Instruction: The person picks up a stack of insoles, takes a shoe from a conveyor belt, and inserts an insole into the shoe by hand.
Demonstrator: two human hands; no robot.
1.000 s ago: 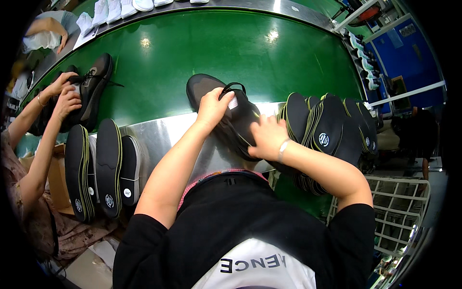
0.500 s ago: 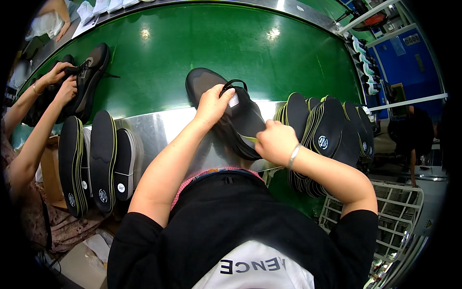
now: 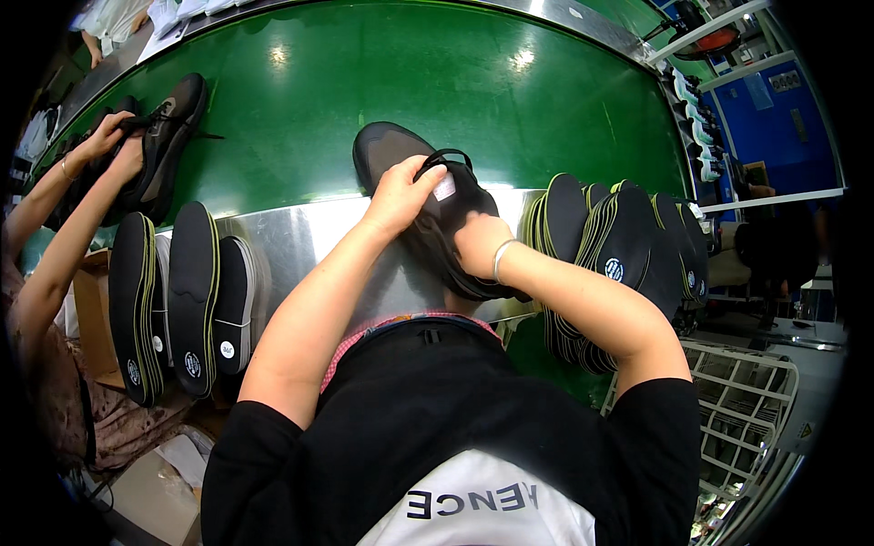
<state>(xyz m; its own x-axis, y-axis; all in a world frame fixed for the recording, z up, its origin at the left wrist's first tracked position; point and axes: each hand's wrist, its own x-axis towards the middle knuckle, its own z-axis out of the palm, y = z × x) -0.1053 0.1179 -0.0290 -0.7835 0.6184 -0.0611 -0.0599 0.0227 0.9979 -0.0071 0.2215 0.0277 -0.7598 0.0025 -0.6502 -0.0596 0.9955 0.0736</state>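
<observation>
Right hand [image 3: 478, 244] buried inside the black shoe [image 3: 437, 214], fingers hidden, so I cannot tell their spread. Left hand [image 3: 401, 193] pinches the collar beside the white tag. Shoe lies on the steel ledge [image 3: 309, 241], toe onto the green belt [image 3: 437, 82]. Looks light, soft-sided; collar's the handhold.

Shoe [image 3: 428, 196] at centre, lying partly on the conveyor belt [image 3: 364, 82] and partly on the metal counter [image 3: 309, 237] in front of it. Left hand [image 3: 401, 193] rests on the shoe's top; right hand [image 3: 480, 244] lies on its near side. Right of the shoe: a row of insoles [image 3: 619, 246] standing on edge. Left of the shoe: a second row of insoles [image 3: 182, 300] at the counter's edge. Far left, on the belt: a co-worker's hands [image 3: 114, 146] on another shoe [image 3: 168, 136]. Lower right: a wire basket [image 3: 756, 409].
</observation>
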